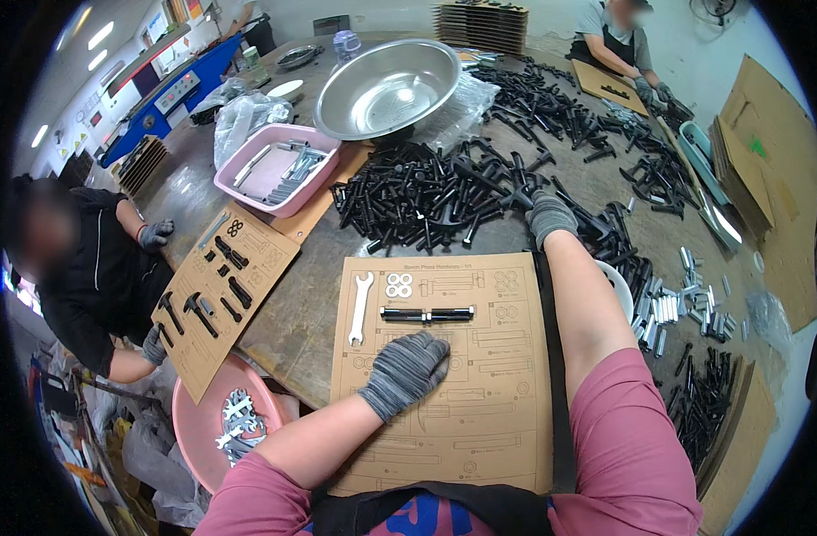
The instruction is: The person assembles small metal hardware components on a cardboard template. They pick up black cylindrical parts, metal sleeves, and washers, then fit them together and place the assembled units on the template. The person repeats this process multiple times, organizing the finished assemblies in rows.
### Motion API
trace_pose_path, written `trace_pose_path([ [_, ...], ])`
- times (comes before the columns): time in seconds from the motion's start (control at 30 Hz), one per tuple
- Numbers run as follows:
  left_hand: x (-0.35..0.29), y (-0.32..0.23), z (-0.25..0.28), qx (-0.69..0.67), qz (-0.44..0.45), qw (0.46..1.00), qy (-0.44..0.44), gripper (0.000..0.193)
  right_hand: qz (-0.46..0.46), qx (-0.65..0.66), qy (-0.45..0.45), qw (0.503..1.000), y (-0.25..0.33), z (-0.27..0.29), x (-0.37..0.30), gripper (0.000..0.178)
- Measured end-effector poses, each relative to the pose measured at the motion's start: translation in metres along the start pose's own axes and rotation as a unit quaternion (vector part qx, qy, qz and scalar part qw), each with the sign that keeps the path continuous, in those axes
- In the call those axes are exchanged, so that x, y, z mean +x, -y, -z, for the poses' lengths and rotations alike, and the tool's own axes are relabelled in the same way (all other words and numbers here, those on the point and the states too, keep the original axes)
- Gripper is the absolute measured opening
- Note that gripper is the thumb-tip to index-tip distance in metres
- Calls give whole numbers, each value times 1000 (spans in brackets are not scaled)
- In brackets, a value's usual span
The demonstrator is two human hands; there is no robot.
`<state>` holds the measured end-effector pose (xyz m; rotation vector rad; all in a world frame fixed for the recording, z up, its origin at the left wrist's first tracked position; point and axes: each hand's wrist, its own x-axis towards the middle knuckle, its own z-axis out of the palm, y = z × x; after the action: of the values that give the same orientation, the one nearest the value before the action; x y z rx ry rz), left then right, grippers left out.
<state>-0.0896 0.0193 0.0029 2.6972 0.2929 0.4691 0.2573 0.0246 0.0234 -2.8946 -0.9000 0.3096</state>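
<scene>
My left hand (405, 375), in a grey knit glove, rests with its fingers curled on a brown cardboard sheet (506, 420) printed with outlines of parts. Whatever it may hold is hidden. Above it on the sheet lie a silver open-end wrench (361, 308), several light rings (398, 285) and a black rod (408, 314) with silver ends and a silver nut midway. Stretched out past the sheet's far right corner, my gloved right hand (551, 219) touches the black metal parts; its fingertips are partly hidden among them. Beside it spreads a heap of black bolts (417, 192).
A pink tray (288, 204) of silver pins and a steel bowl (390, 89) stand behind. Silver tubes (663, 313) lie at right. A pink basin (187, 413) of wrenches sits lower left. One co-worker's gloved hand (155, 234) is near another filled board (180, 353); a second person works far right.
</scene>
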Motion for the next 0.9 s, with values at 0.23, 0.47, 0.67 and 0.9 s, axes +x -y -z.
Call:
trace_pose_path([
  [0.23,-2,2,-2,3,0,1000,5,14,-59,113,-75,989,-42,1,46,47],
  [0.47,-5,5,-7,23,3,1000,-1,13,-7,436,-137,889,-42,47,-62,22],
  [0.67,-7,12,-9,-95,57,990,-91,18,218,439,-90,867,-20,46,-207,21],
  [0.9,-29,11,26,-412,151,896,-74,29,372,316,-68,870,-50,-29,-284,25],
])
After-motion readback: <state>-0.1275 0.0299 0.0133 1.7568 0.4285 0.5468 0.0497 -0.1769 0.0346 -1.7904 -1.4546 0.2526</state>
